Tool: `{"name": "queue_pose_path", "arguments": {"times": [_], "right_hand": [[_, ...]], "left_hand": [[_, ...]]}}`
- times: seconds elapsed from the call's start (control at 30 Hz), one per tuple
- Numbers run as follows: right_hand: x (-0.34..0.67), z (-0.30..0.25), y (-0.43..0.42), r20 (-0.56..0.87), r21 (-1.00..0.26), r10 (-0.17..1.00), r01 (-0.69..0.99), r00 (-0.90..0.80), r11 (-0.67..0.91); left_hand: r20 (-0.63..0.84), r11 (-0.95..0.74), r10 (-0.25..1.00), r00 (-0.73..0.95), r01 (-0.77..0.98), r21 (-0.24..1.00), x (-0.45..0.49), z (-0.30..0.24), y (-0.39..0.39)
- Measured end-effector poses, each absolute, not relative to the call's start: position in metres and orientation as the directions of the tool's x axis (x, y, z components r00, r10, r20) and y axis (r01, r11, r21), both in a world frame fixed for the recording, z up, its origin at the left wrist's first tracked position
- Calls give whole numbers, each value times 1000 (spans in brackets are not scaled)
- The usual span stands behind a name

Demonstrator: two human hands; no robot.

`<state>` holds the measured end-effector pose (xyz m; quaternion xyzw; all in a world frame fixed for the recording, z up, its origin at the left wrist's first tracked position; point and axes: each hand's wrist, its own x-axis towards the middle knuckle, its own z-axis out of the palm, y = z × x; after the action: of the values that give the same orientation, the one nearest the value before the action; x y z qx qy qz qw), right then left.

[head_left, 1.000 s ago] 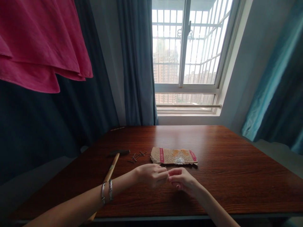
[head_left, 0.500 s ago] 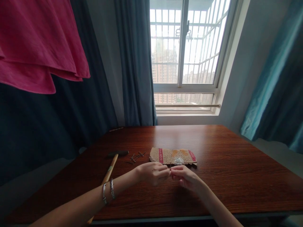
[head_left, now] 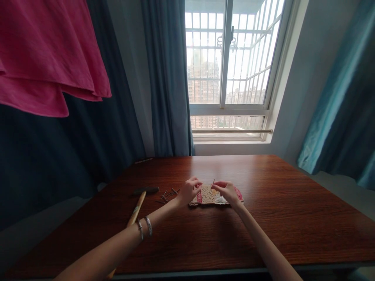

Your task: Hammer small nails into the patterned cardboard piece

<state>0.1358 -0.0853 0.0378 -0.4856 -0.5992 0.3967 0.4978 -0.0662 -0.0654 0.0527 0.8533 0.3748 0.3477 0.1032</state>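
A flat tan piece with dark dots and pink bands (head_left: 208, 195) lies on the table, a whitish patch near its front edge. My right hand (head_left: 230, 192) is above its right half. Thumb and forefinger pinch a nail (head_left: 213, 182), which points upward. Over the left end of the piece is my left hand (head_left: 189, 192), fingers loosely curved and apart, with nothing visible in them; whether it touches the piece is hidden. Several loose nails (head_left: 168, 194) lie just left of that hand. A hammer (head_left: 136, 210) with a wooden handle rests farther left, partly behind my left forearm.
The brown wooden table (head_left: 281, 218) runs back to the wall below a barred window (head_left: 225, 78). Blue curtains (head_left: 168, 86) hang beside the window. A pink cloth (head_left: 49, 58) hangs at the upper left.
Both hands have moved forward from the front of the patterned piece to above it and have come apart. The nail, which was between them, is now in my right hand.
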Motion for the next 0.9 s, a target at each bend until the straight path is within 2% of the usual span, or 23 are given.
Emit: {"name": "queue_pose_path", "arguments": {"times": [0.07, 0.13, 0.23, 0.4, 0.57, 0.67, 0.8, 0.9], "right_hand": [[129, 36, -65, 331, -904, 941, 263, -66, 337], [120, 30, -49, 373, -864, 923, 325, -96, 384], [111, 17, -36, 373, -852, 921, 349, -116, 389], [110, 3, -33, 377, -837, 918, 379, -124, 395], [111, 2, -36, 378, -827, 915, 393, -139, 402], [111, 3, -37, 375, -834, 918, 385, -131, 396], [112, 7, -39, 375, -852, 921, 352, -107, 388], [115, 11, -40, 373, -874, 926, 310, -62, 373]], "left_hand": [[426, -506, 862, 275, 535, 677, -58, 40, -41], [327, -359, 933, 151, 441, 823, -51, 27, -20], [297, -282, 955, 11, 346, 895, -46, 7, -3], [325, -282, 938, -123, 281, 917, -44, -18, -3], [336, -304, 942, -27, 361, 882, -46, -21, -9], [318, -337, 941, 118, 445, 830, -53, -15, -14], [327, -479, 872, 364, 496, 725, -64, -6, -21], [331, -527, 844, 422, 540, 656, -68, 0, -25]]}}
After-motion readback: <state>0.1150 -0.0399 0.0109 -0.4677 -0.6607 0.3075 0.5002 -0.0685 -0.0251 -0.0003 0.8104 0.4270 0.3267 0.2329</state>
